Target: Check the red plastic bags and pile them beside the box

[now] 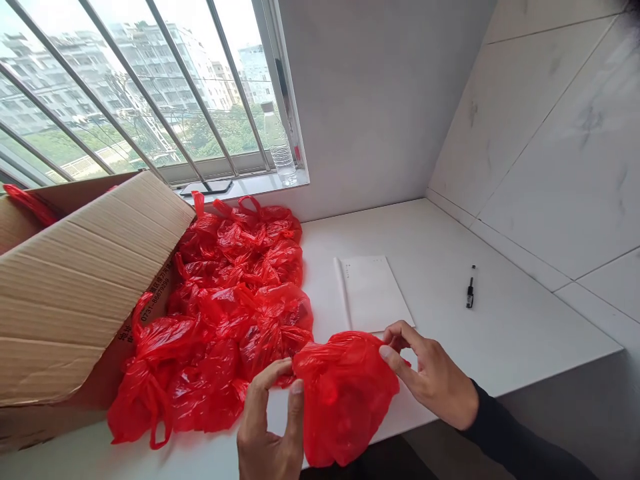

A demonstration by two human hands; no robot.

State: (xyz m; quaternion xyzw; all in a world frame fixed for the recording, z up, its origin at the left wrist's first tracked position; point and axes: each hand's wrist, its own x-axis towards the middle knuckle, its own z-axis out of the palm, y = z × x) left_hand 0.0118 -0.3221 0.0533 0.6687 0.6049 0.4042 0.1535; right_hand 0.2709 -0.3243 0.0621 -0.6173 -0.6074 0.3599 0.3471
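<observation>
A red plastic bag [350, 400] stands at the table's front edge between my hands. The fingertips of my left hand [275, 420] pinch its upper left side. My right hand [433, 377] grips the bag's upper right rim between thumb and fingers. What the bag holds shows only as a dim shape through the film. To the left, several knotted red bags [240, 267] lie packed together in a pile.
A cardboard box [95, 280] with its flap out stands at the left. Behind the bag lies a white notebook [375, 293], with a black pen [470, 293] to its right. On the window sill are a bottle [280, 147] and a phone [213, 188].
</observation>
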